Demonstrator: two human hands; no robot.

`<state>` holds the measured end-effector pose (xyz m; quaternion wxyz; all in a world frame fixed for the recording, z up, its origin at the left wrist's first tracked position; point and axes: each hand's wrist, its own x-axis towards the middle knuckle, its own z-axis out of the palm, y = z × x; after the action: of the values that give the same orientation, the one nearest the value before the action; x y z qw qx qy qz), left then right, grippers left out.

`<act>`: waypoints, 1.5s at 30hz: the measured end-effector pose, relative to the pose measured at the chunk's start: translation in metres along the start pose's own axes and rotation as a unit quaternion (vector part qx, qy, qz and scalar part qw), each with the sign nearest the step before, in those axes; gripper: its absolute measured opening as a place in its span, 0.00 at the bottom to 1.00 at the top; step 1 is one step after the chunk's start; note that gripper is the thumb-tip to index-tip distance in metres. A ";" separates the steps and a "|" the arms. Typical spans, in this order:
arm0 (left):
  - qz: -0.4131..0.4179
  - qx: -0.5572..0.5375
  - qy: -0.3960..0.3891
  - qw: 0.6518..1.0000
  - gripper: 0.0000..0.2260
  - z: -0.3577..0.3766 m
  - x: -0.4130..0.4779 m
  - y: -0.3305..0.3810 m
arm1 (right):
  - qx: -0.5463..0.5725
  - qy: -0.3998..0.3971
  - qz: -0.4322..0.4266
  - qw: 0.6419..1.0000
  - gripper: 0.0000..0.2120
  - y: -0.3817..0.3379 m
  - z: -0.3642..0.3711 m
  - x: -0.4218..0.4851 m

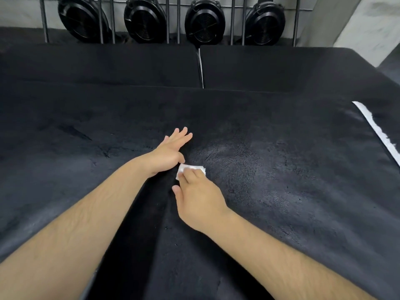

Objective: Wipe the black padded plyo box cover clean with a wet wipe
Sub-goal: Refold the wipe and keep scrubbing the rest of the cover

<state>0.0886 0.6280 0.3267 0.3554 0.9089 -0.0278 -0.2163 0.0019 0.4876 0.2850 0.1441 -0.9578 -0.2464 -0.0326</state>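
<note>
As I am looking down from the head view, the black padded plyo box cover (281, 202) is spreading across nearly everything in front of me. My left hand (171, 150) is lying flat on the cover, its fingers (183, 137) stretched out straight and gripping nothing. Just beside its heel, my right hand (200, 200) is pressing the folded white wet wipe (192, 167) onto the cover with bent fingertips, while the thumb (175, 189) is sticking out to the side, off the wipe. A darker band of pile (138, 224) is running between my arms toward the wipe. A white strip (377, 132) is lying along the cover's right edge. Beyond the cover, two more black pads (97, 61) are sitting side by side, and four round black fans (204, 20) are standing behind metal bars (178, 22).
</note>
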 end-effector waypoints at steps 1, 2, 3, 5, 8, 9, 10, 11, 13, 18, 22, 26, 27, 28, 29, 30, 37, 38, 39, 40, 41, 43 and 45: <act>-0.006 -0.009 -0.003 1.000 0.39 -0.001 0.001 -0.001 | -0.009 0.002 -0.002 1.000 0.27 0.006 -0.001 0.004; -0.009 -0.021 -0.003 1.000 0.38 -0.002 0.001 -0.002 | -0.010 0.005 0.003 1.000 0.27 0.013 -0.003 0.011; -0.009 -0.040 -0.001 0.999 0.36 -0.002 0.001 -0.002 | 0.000 0.010 0.015 1.000 0.28 0.020 -0.006 0.019; -0.006 -0.096 0.006 0.995 0.32 -0.003 -0.001 -0.002 | 0.019 0.005 0.042 0.999 0.31 0.023 -0.013 0.031; 0.002 -0.142 0.016 0.990 0.31 -0.002 -0.005 -0.002 | -0.004 -0.032 0.048 0.998 0.38 0.005 -0.009 0.024; 0.007 -0.138 0.019 0.990 0.32 -0.001 -0.006 -0.002 | -0.016 -0.044 0.041 0.998 0.38 0.002 -0.009 0.018; 0.012 -0.129 0.022 0.991 0.32 0.000 -0.007 -0.002 | -0.025 -0.047 0.038 0.998 0.36 0.004 -0.011 0.014; 0.017 -0.121 0.026 0.992 0.33 0.002 -0.008 -0.001 | -0.024 -0.045 0.044 0.998 0.31 0.011 -0.014 0.013; 0.019 -0.105 0.035 0.994 0.33 0.003 -0.012 -0.002 | -0.010 -0.052 0.079 0.995 0.22 0.034 -0.023 0.020; 0.042 -0.038 0.028 0.998 0.28 0.014 -0.040 -0.010 | 0.020 -0.075 0.063 0.995 0.22 0.038 -0.033 -0.016; 0.065 0.001 0.022 0.998 0.27 0.038 -0.063 -0.027 | 0.009 -0.105 0.003 0.994 0.30 0.023 -0.034 -0.050; 0.083 0.028 0.011 0.996 0.29 0.055 -0.073 -0.041 | 0.003 -0.118 0.027 0.993 0.22 0.038 -0.035 -0.022; 0.092 0.040 0.010 0.995 0.29 0.057 -0.074 -0.044 | 0.006 -0.120 0.019 0.993 0.23 0.032 -0.034 -0.023; 0.101 0.050 0.009 0.994 0.29 0.058 -0.075 -0.045 | 0.004 -0.119 0.006 0.993 0.24 0.024 -0.032 -0.028; 0.107 0.053 0.009 0.993 0.29 0.059 -0.075 -0.046 | 0.002 -0.117 -0.009 0.993 0.25 0.016 -0.029 -0.035; 0.109 0.053 0.010 0.993 0.29 0.059 -0.074 -0.045 | -0.002 -0.113 -0.022 0.993 0.26 0.011 -0.027 -0.041; 0.100 0.067 0.009 0.993 0.33 0.062 -0.076 -0.043 | 0.017 -0.120 0.012 0.993 0.26 0.034 -0.027 -0.033; 0.100 0.068 0.009 0.993 0.33 0.061 -0.077 -0.042 | 0.023 -0.124 0.006 0.992 0.31 0.029 -0.028 -0.037; 0.101 0.070 0.008 0.992 0.32 0.061 -0.077 -0.042 | 0.025 -0.130 -0.002 0.991 0.34 0.025 -0.029 -0.041; 0.101 0.074 0.008 0.992 0.32 0.061 -0.076 -0.041 | 0.021 -0.134 -0.009 0.991 0.34 0.024 -0.029 -0.043; 0.103 0.078 0.009 0.992 0.32 0.060 -0.076 -0.041 | 0.019 -0.134 -0.014 0.991 0.31 0.026 -0.029 -0.041; 0.104 0.084 0.009 0.991 0.32 0.060 -0.075 -0.041 | 0.017 -0.125 -0.011 0.992 0.23 0.038 -0.030 -0.030; 0.102 0.080 0.007 0.992 0.32 0.061 -0.075 -0.041 | 0.007 -0.123 0.010 0.992 0.22 0.048 -0.032 -0.018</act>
<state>-0.0090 0.6358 0.2880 0.3019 0.9283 -0.1350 -0.1702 0.0093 0.4298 0.3010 0.1198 -0.9560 -0.2526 0.0889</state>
